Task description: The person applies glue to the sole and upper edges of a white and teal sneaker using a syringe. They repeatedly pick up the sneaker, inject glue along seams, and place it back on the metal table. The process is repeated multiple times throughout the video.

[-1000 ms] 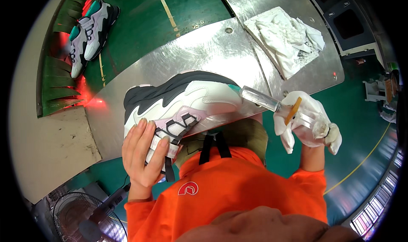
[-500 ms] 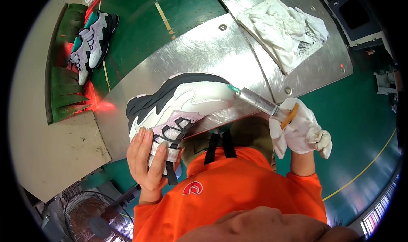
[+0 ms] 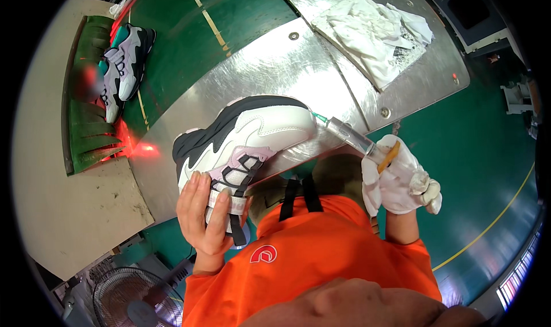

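Note:
My bare left hand (image 3: 206, 215) grips a white, black and pale purple sneaker (image 3: 270, 129) by its collar and strap. The shoe lies tilted on its side, black sole away from me and toe to the right, over the near edge of the metal table. My right hand (image 3: 396, 175), in a white glove, is closed on a clear syringe (image 3: 349, 136) with an orange-brown plunger end. Its green needle tip points at the toe, by the seam between upper and sole; whether it touches I cannot tell.
Crumpled white cloths (image 3: 370, 37) lie on the metal table (image 3: 241, 74) at the far right. Two similar sneakers (image 3: 123, 63) sit on the green belt (image 3: 178, 34), by a slitted green curtain (image 3: 92, 134) lit red. A fan (image 3: 138, 301) stands at lower left.
The view has shifted slightly. The needle tip sits slightly farther round the toe's edge. Both hands keep their holds, and the pair on the belt has moved slightly nearer in the picture.

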The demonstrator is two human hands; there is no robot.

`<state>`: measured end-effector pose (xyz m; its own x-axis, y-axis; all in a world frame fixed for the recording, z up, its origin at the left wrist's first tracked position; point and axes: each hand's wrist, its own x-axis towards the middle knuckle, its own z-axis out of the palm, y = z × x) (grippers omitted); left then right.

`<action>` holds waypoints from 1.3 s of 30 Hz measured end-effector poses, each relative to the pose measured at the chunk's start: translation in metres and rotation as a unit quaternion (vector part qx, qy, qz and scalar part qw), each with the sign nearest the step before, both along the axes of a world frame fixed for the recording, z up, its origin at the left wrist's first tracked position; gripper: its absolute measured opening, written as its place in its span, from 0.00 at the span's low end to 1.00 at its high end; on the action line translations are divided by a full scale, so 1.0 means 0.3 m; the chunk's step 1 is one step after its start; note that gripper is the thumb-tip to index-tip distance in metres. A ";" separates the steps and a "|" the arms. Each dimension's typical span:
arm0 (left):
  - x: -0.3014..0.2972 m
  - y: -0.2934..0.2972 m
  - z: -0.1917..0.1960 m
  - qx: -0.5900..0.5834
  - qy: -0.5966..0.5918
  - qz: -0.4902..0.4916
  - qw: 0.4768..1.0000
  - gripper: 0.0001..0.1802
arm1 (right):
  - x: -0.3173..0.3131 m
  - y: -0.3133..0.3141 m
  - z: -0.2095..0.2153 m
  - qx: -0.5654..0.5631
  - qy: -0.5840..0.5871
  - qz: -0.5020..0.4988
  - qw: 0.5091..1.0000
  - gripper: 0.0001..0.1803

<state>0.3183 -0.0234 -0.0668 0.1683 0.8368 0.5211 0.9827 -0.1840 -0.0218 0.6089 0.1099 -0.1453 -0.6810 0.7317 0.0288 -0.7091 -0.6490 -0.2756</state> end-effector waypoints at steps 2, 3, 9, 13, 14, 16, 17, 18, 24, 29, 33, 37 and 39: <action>0.002 0.002 -0.008 0.012 0.000 -0.003 1.000 0.22 | -0.002 -0.007 0.005 -0.004 -0.013 -0.003 1.000 0.58; 0.002 0.002 -0.012 0.017 0.001 -0.005 1.000 0.21 | -0.002 -0.012 0.008 -0.006 -0.017 -0.004 1.000 0.58; -0.003 -0.008 -0.027 0.015 0.006 -0.012 1.000 0.18 | -0.008 -0.025 0.053 0.033 -0.002 -0.017 0.999 0.61; -0.011 -0.017 -0.015 -0.003 0.003 -0.015 1.000 0.18 | -0.005 -0.035 0.144 0.048 -0.166 -0.010 0.985 0.61; -0.010 -0.016 -0.013 -0.006 0.003 -0.015 1.000 0.18 | -0.011 -0.042 0.181 0.056 -0.208 -0.018 0.976 0.58; -0.007 -0.015 -0.013 -0.007 0.002 -0.013 1.000 0.18 | -0.017 -0.060 0.235 0.067 -0.277 -0.012 0.958 0.54; -0.006 -0.014 -0.012 -0.007 0.002 -0.010 1.000 0.18 | -0.017 -0.070 0.245 0.071 -0.304 0.000 0.950 0.55; -0.006 -0.011 -0.009 -0.009 -0.005 -0.014 1.000 0.18 | -0.018 -0.072 0.234 0.124 -0.298 -0.001 0.947 0.55; -0.021 0.043 0.022 -0.016 -0.031 -0.025 0.999 0.21 | -0.042 -0.081 0.210 0.359 -0.304 -0.056 0.881 0.56; -0.040 0.087 0.099 -0.070 -0.043 -0.022 0.996 0.30 | -0.052 -0.072 0.173 0.418 -0.316 -0.062 0.850 0.55; -0.058 0.164 0.157 -0.115 -0.094 -0.017 0.989 0.29 | -0.074 -0.057 0.156 0.396 -0.336 -0.042 0.853 0.55; -0.101 0.278 0.183 -0.153 -0.149 0.000 0.977 0.27 | -0.104 -0.011 0.111 0.370 -0.355 -0.014 0.858 0.52; -0.133 0.337 0.200 -0.189 -0.197 -0.008 0.962 0.27 | -0.125 -0.005 0.065 0.337 -0.339 -0.014 0.878 0.50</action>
<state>0.2784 0.0776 -0.0067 0.0346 0.9780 0.2057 0.8974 -0.1210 0.4243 0.5713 0.1083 -0.1257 -0.6904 0.7211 0.0574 -0.2468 -0.1602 -0.9557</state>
